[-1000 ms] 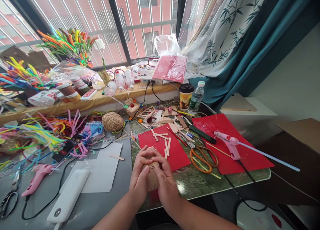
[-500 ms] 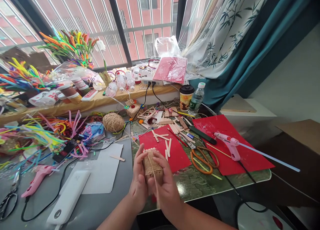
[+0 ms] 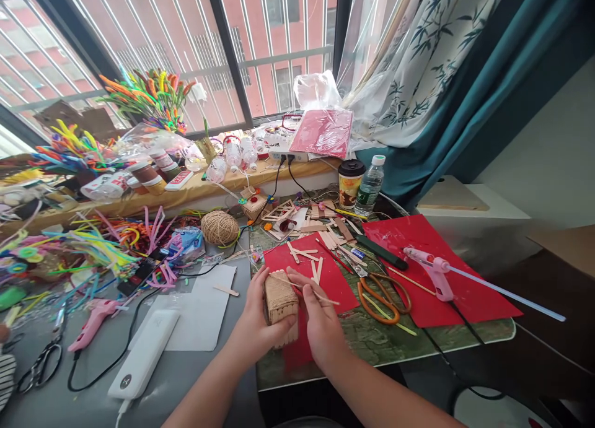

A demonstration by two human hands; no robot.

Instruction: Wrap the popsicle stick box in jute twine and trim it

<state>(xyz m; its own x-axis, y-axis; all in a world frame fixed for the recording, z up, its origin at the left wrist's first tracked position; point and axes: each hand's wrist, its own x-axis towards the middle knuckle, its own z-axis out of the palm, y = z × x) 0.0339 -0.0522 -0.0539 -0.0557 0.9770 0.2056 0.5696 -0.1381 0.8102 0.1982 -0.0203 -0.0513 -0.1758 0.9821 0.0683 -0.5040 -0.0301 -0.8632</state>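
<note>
A small box of craft sticks (image 3: 282,313), wound with brown twine, is held upright in front of me over the red sheet. My left hand (image 3: 253,326) wraps its left side, thumb across the lower front and fingers behind. My right hand (image 3: 323,329) is at the box's upper right, fingers closed on a strand of twine (image 3: 332,301), whose loose end sticks out to the right. The ball of twine (image 3: 220,228) sits farther back on the left. Loose craft sticks (image 3: 304,253) lie on the red sheet (image 3: 334,285) just beyond my hands.
Orange-handled scissors (image 3: 383,301) and a pink glue gun (image 3: 437,273) lie to the right. Another pink glue gun (image 3: 95,323), a white power bank (image 3: 144,353) and black scissors (image 3: 44,363) are on the left. A cup (image 3: 349,186) and bottle (image 3: 370,186) stand behind. A striped sleeve (image 3: 5,378) shows at the left edge.
The box has turned and tilted in my left hand, showing its wound top. My right hand has moved off its front to the right side, swinging the twine strand to the right.
</note>
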